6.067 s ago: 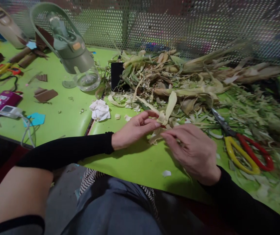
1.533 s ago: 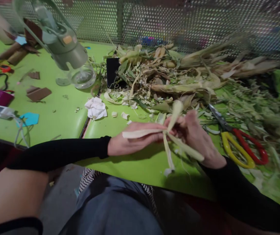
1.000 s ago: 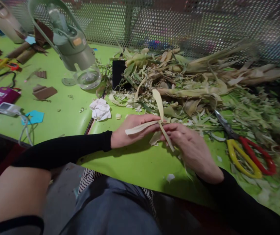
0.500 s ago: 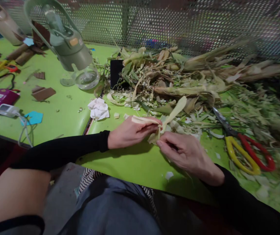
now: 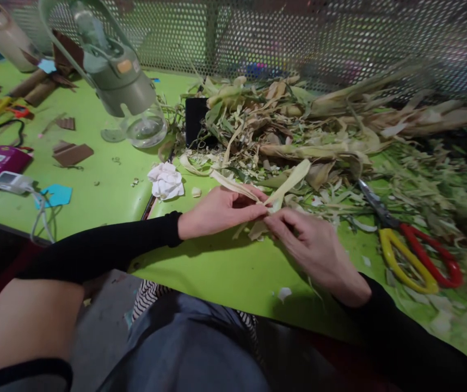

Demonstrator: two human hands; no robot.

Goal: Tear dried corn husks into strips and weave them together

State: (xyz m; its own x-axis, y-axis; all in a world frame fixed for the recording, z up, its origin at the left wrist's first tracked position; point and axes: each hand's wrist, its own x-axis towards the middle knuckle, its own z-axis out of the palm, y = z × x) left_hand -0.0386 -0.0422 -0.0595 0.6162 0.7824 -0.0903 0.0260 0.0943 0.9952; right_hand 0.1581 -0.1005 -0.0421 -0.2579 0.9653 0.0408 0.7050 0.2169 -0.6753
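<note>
My left hand (image 5: 223, 211) pinches pale strips of corn husk (image 5: 290, 182) between thumb and fingers above the green table. Opposite it, my right hand (image 5: 313, 242) grips the same husk with its fingertips, close to where the strips cross. One strip points up and to the right, another lies over the left fingers, and loose ends hang below. The exact join is partly covered by my fingertips. Beyond both hands spreads a heap of dried corn husks (image 5: 258, 122). Right of my right hand lie scissors (image 5: 407, 239) with one yellow and one red handle.
A bottle (image 5: 119, 81) with a carrying loop stands at the back left, near a crumpled white tissue (image 5: 165, 181). Farther left are a purple box (image 5: 1, 163), a white cable and brown cardboard pieces (image 5: 72, 154). A perforated metal screen (image 5: 172, 41) borders the table's back.
The left thumb has come down over the husk, and the strip across the left fingers now stands higher. Both hands have shifted slightly, still holding the husk.
</note>
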